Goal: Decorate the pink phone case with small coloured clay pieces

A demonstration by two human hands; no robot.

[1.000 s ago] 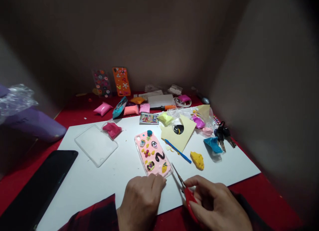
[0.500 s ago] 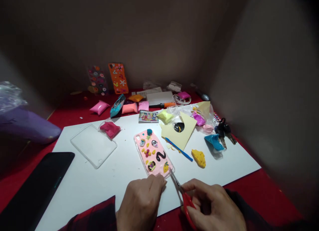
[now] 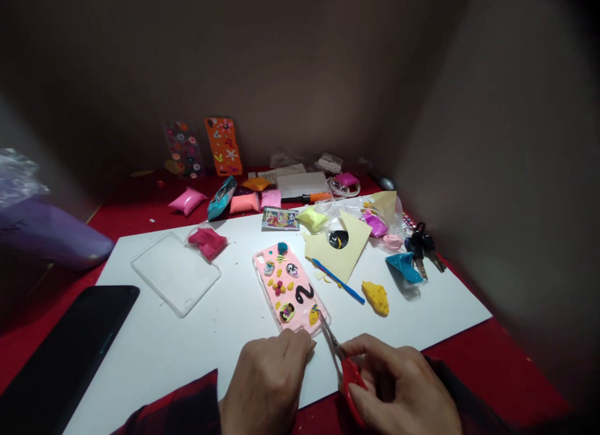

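Note:
A pink phone case (image 3: 276, 305) with small clay decorations lies on the white board. My left hand (image 3: 272, 375), fingers curled, grips the case's near edge; its fingertips are mostly hidden. In my right hand (image 3: 398, 385) are red-handled scissors (image 3: 350, 375), held by the handles. Their metal tips touch or hover just over the yellow pineapple-like clay piece (image 3: 314, 315) at the case's lower right corner; I cannot tell which. A black wavy clay strip (image 3: 304, 294) sits above that piece. To the right are a blue modelling tool (image 3: 338, 280) and a yellow clay lump (image 3: 375, 298).
On the white board (image 3: 187, 360) lie a clear phone case (image 3: 175, 313), a red clay packet (image 3: 207, 242), cream paper (image 3: 347, 263), a blue clay packet (image 3: 404, 268) and keys (image 3: 422, 244). A black phone (image 3: 70, 354) rests at left. Decorated cases, including an orange one (image 3: 223, 146), lean behind.
The scissor tips have shifted slightly closer to the yellow clay piece. Both hands keep nearly the same place and grip. The whole view has moved a little.

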